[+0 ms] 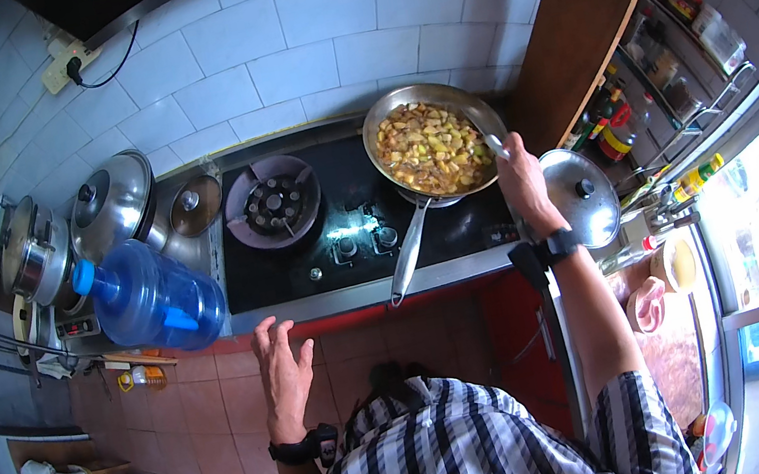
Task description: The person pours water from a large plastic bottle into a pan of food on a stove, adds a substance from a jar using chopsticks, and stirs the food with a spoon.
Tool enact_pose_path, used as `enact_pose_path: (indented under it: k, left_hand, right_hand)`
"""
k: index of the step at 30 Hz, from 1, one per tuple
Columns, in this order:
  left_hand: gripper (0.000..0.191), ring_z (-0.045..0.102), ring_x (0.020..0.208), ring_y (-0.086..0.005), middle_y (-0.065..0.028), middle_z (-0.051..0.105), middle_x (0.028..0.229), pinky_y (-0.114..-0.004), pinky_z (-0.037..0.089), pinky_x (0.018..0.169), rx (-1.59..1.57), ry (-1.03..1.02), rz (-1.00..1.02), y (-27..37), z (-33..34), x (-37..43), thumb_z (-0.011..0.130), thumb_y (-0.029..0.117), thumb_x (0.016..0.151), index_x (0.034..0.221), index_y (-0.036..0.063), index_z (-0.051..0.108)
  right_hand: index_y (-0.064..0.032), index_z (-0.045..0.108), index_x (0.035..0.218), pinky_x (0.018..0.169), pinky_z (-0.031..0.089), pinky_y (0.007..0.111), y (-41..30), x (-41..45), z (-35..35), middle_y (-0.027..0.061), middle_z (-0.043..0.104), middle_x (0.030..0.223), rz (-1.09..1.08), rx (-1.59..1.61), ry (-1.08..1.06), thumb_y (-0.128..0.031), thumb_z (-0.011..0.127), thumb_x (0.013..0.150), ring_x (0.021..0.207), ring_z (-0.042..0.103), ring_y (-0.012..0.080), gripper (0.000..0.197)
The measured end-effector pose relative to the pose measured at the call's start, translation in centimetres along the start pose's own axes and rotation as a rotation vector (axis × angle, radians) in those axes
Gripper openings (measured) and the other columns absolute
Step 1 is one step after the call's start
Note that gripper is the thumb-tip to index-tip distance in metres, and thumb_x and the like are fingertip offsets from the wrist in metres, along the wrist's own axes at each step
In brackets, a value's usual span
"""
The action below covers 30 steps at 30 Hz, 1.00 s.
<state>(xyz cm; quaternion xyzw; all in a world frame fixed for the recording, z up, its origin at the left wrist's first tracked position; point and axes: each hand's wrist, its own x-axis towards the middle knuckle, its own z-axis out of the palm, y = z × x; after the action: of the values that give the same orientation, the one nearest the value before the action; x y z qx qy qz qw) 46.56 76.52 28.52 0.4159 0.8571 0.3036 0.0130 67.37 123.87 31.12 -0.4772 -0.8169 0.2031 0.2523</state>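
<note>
A metal frying pan (415,250) sits on the right burner of the black gas hob (272,275), its handle pointing towards me. Chopped, browned food pieces (429,148) in sauce fill much of it. My right hand (524,177) is closed around the light handle of a utensil (496,145) at the pan's right side; the utensil's far end is hard to make out in the food. In front of the counter edge, my left hand (285,371) hangs in the air with fingers apart, holding nothing. The left burner (274,202) bears no pan.
A blue plastic water bottle (157,295) lies left of the hob, near a lidded wok (115,204) and a small glass lid (195,205). Right of my hand rests a metal lid (580,198). A brown panel (583,10) rises beyond the pan; seasoning bottles (612,131) stand behind it.
</note>
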Motion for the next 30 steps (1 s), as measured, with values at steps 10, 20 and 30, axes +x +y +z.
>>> enact_pose_path:
  k: [10,20,30]
  left_hand:
    - [0.048,0.050,0.136,-0.0438,-0.0199,0.050,0.143,-0.052,0.044,0.115,-0.011,0.012,-0.040,0.1,-0.3,-0.1,0.083,0.005,0.087,0.130,0.0041,0.062]
    - [0.048,0.051,0.133,-0.0474,-0.0232,0.050,0.142,-0.055,0.047,0.111,-0.005,-0.012,-0.001,-0.1,0.4,-0.4,0.082,0.005,0.088,0.131,0.0029,0.060]
    - [0.049,0.051,0.134,-0.0459,-0.0228,0.051,0.143,-0.053,0.047,0.112,-0.019,-0.043,0.035,1.0,1.4,1.7,0.083,0.004,0.088,0.131,0.0017,0.061]
  right_hand:
    - [-0.0066,0.055,0.136,0.084,0.057,0.058,-1.0,3.6,5.2,0.0271,0.074,0.102,-0.203,-0.287,-0.064,-0.012,0.058,0.100,0.099,0.073,0.0474,0.036]
    - [-0.0051,0.056,0.120,0.082,0.054,0.062,1.1,1.8,-0.9,0.0305,0.073,0.100,-0.158,-0.223,-0.028,-0.012,0.054,0.103,0.097,0.071,0.0515,0.018]
    - [-0.0044,0.055,0.122,0.077,0.058,0.060,0.3,-4.7,-3.9,0.0274,0.073,0.097,-0.158,-0.201,-0.071,-0.011,0.062,0.101,0.091,0.073,0.0495,0.022]
